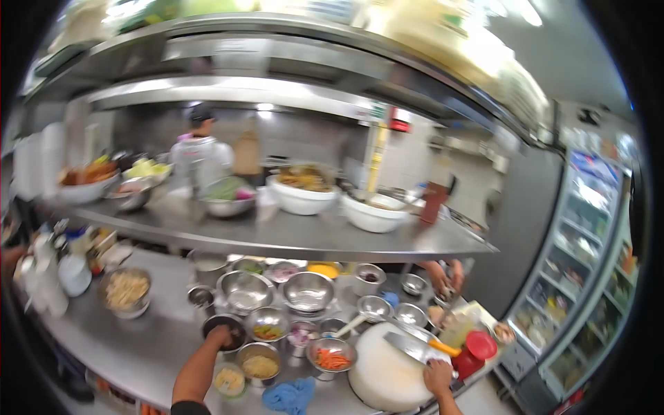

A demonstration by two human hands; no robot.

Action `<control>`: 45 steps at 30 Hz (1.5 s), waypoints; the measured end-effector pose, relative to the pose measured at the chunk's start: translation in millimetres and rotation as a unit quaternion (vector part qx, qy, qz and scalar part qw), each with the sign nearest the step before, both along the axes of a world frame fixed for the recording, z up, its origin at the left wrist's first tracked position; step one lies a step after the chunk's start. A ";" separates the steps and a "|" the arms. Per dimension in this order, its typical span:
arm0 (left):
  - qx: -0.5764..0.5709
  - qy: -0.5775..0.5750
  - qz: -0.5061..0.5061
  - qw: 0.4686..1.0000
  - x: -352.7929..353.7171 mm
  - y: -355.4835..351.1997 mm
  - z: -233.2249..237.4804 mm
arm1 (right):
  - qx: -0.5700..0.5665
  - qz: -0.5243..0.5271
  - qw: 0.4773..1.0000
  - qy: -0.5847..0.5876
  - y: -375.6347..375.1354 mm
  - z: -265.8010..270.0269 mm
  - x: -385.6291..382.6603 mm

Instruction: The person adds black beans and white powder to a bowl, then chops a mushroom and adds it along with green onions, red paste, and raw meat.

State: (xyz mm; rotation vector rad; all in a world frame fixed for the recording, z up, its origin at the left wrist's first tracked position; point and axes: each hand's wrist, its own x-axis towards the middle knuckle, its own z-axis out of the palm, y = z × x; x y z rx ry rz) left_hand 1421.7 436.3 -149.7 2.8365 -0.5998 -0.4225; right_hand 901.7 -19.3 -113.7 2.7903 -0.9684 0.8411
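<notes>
My left hand (219, 337) reaches into a dark bowl (234, 325) among the metal bowls; its fingertips are hidden inside. My right hand (438, 377) is at the right edge of a thick round white cutting board (380, 373), its fingers closed around something I cannot make out. On the board lies a wide-bladed knife (408, 346), its blade just left of that hand. Near my left hand are a bowl of chopped peppers (267, 332), a bowl of pale shreds (259, 365) and a bowl of orange strips (332, 359).
A blue cloth (289, 396) lies at the front edge. Red containers (477, 349) stand right of the board. Another person's hands (446, 277) work at the back right. Above, a steel shelf (277, 235) holds large white bowls (302, 199). A person (202, 152) stands beyond it.
</notes>
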 end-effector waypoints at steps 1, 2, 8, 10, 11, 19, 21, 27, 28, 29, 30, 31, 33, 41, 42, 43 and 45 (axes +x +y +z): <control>-0.013 0.003 0.016 1.000 17.2 -0.9 -23.1 | -0.003 0.014 1.000 -0.003 -5.3 -5.4 -1.4; -0.005 0.002 0.032 0.999 6.0 -3.3 -7.4 | -0.004 0.023 1.000 -0.008 -9.7 -9.7 -2.0; -0.064 -0.008 0.014 0.998 -6.5 -0.2 -3.1 | -0.076 0.093 0.992 0.038 23.2 34.5 -3.8; -0.094 -0.009 0.068 0.993 -20.3 0.6 14.1 | -0.105 0.102 0.989 0.016 15.9 22.4 -6.2; -0.119 -0.014 0.090 0.989 -22.6 1.0 16.9 | -0.131 0.117 0.984 0.004 16.8 21.1 -9.1; -0.311 -0.055 0.006 0.949 -24.2 27.4 43.0 | -0.106 0.086 0.990 0.030 -7.1 -9.1 -11.9; -0.438 -0.075 -0.028 0.895 -35.7 29.4 49.9 | -0.043 0.046 0.996 0.065 -18.5 -19.1 -11.9; -0.518 0.080 -0.060 0.849 -128.3 42.9 125.5 | 0.024 0.072 0.995 0.069 8.0 10.5 -7.2; -0.517 0.081 -0.056 0.850 -138.7 40.5 124.2 | 0.029 0.079 0.993 0.079 9.1 10.8 -7.5; -0.550 0.098 -0.088 0.825 -147.9 36.8 121.4 | 0.029 0.083 0.993 0.081 10.2 13.5 -6.5; -0.582 0.115 -0.119 0.796 -154.9 35.4 117.1 | 0.066 0.049 0.989 0.121 17.4 24.6 -3.9; -0.564 0.108 -0.123 0.809 -158.8 35.4 111.6 | 0.103 0.014 0.982 0.160 22.7 35.2 -3.3; -0.561 0.111 -0.119 0.811 -193.0 37.1 123.5 | 0.138 -0.002 0.976 0.172 24.8 52.2 -3.3; -0.543 0.177 -0.138 0.809 -268.6 2.7 104.4 | 0.080 0.077 0.994 0.017 -10.4 59.0 -28.8; -0.524 0.161 -0.164 0.820 -275.3 -6.5 97.8 | 0.080 0.085 0.993 0.017 -21.6 47.2 -24.3; -0.516 0.211 -0.152 0.817 -283.9 -16.8 93.5 | 0.324 0.108 0.937 -0.077 -33.4 38.4 -18.6; -0.509 0.236 -0.146 0.815 -295.6 -42.6 77.5 | 0.732 0.125 0.628 -0.233 -54.4 29.2 -12.4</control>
